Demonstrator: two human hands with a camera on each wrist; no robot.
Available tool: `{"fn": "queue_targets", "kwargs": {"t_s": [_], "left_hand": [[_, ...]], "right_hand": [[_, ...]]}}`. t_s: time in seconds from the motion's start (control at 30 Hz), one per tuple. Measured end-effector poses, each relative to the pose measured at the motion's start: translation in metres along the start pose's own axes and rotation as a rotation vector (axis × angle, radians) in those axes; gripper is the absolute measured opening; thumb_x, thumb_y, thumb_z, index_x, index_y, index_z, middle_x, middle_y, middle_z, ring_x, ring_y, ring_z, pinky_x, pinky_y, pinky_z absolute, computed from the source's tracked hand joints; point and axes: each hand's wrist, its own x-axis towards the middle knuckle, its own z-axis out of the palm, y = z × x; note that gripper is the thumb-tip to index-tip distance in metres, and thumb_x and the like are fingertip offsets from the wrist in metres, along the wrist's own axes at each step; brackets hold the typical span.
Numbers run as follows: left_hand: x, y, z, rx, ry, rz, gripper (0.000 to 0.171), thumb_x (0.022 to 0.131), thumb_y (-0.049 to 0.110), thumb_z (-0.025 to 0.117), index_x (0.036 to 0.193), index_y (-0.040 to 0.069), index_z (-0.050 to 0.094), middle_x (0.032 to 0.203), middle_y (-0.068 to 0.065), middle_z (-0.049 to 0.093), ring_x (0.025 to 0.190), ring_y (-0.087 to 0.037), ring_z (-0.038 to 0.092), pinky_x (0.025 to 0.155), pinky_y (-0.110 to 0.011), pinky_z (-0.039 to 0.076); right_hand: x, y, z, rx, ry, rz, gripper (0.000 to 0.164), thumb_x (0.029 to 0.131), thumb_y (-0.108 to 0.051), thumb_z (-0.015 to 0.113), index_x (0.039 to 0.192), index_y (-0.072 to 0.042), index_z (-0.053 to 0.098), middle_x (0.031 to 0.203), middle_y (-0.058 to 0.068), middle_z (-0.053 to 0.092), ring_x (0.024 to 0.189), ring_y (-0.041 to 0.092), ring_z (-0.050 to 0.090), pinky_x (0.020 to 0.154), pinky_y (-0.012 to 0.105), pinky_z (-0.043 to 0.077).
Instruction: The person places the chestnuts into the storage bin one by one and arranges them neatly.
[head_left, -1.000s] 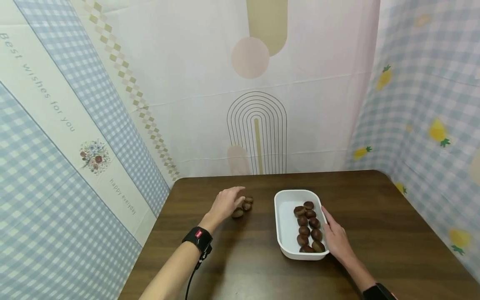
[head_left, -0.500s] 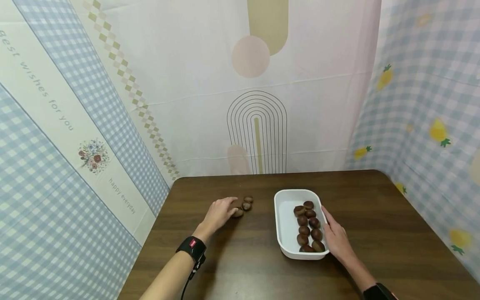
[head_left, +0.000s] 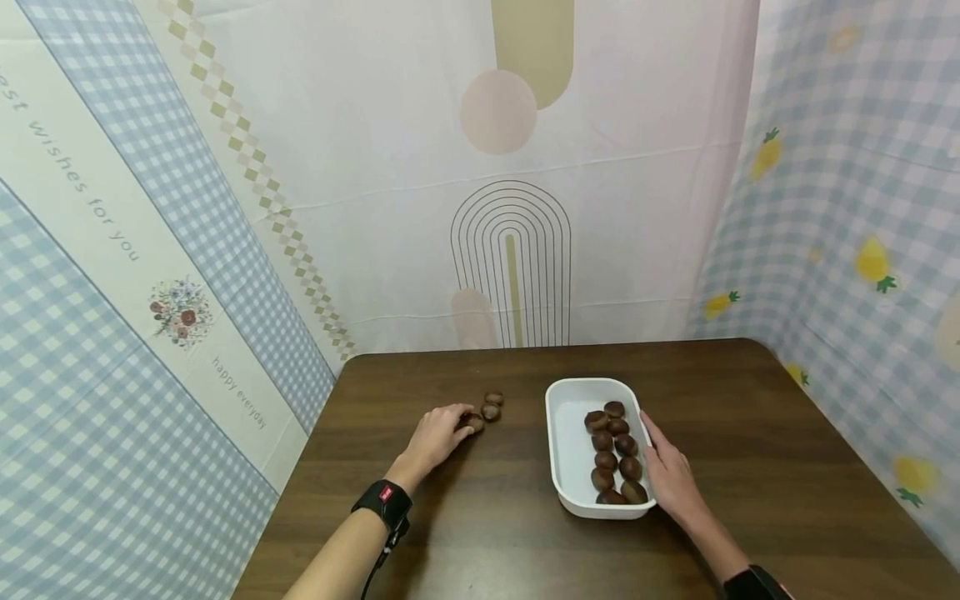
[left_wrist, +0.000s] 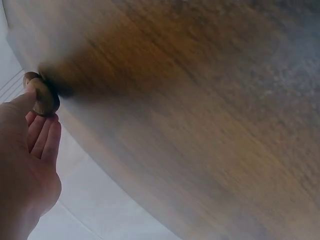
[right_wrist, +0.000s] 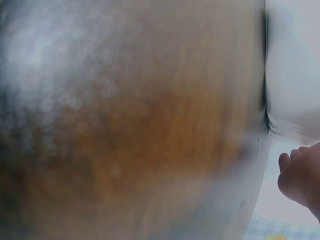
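My left hand [head_left: 435,436] is low over the table, thumb and fingers closed around a brown chestnut [head_left: 476,422]. In the left wrist view, the thumb lies on one side of this chestnut [left_wrist: 47,101] and the fingertips on the other. Just beyond it, two more chestnuts [head_left: 491,412] lie on the wood. A white rectangular container [head_left: 567,450] stands to the right, with several chestnuts [head_left: 603,441] in two rough rows along its right half. At its right side, my right hand [head_left: 671,475] holds the wall by the rim. The right wrist view shows this hand only at its edge.
The dark wooden table [head_left: 510,542] has its far edge close to a patterned cloth backdrop [head_left: 390,250]. Checked cloth [head_left: 840,208] hangs along the right. A cable [head_left: 372,575] trails from the band on my left wrist.
My left hand has drawn back from above the farther chestnuts, come down to the nearest one and closed its fingers on it. The right hand and the container stay in place.
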Motion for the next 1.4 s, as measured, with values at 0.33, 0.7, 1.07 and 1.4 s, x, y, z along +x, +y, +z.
{"fn": "queue_targets", "kwargs": {"t_s": [0.33,0.7,1.07,1.4], "left_hand": [[-0.001,0.000,-0.002,-0.002,0.031,0.005,0.034,0.098,0.019,0.080,0.129,0.009,0.073,0.125,-0.010,0.075,0.113,-0.032,0.072,0.093,-0.049,0.058],[0.001,0.000,-0.007,-0.015,0.028,0.019,0.031,0.097,0.018,0.080,0.126,0.008,0.073,0.121,-0.009,0.075,0.109,-0.029,0.073,0.090,-0.047,0.059],[0.012,0.015,-0.019,-0.019,0.039,0.044,0.034,0.099,0.021,0.079,0.130,0.008,0.073,0.122,-0.009,0.075,0.098,-0.023,0.073,0.083,-0.042,0.060],[0.025,0.042,-0.026,-0.042,0.038,0.118,0.035,0.098,0.019,0.079,0.131,0.008,0.073,0.122,-0.007,0.075,0.107,-0.023,0.074,0.088,-0.039,0.060]], "right_hand": [[0.000,-0.001,0.001,0.004,-0.003,-0.005,0.056,0.110,-0.004,0.039,0.166,-0.004,0.033,0.160,0.032,0.038,0.143,0.055,0.043,0.112,0.068,0.036],[-0.001,-0.002,0.001,0.002,-0.009,0.006,0.056,0.111,-0.004,0.038,0.166,-0.004,0.032,0.161,0.032,0.037,0.143,0.055,0.042,0.113,0.068,0.036],[-0.002,-0.004,0.001,-0.001,-0.027,0.024,0.055,0.112,-0.006,0.037,0.167,-0.003,0.030,0.163,0.032,0.035,0.146,0.054,0.039,0.115,0.068,0.034],[-0.004,-0.005,0.000,0.001,-0.031,0.027,0.056,0.112,-0.005,0.037,0.167,-0.004,0.030,0.163,0.032,0.034,0.146,0.054,0.038,0.116,0.068,0.033]]}}
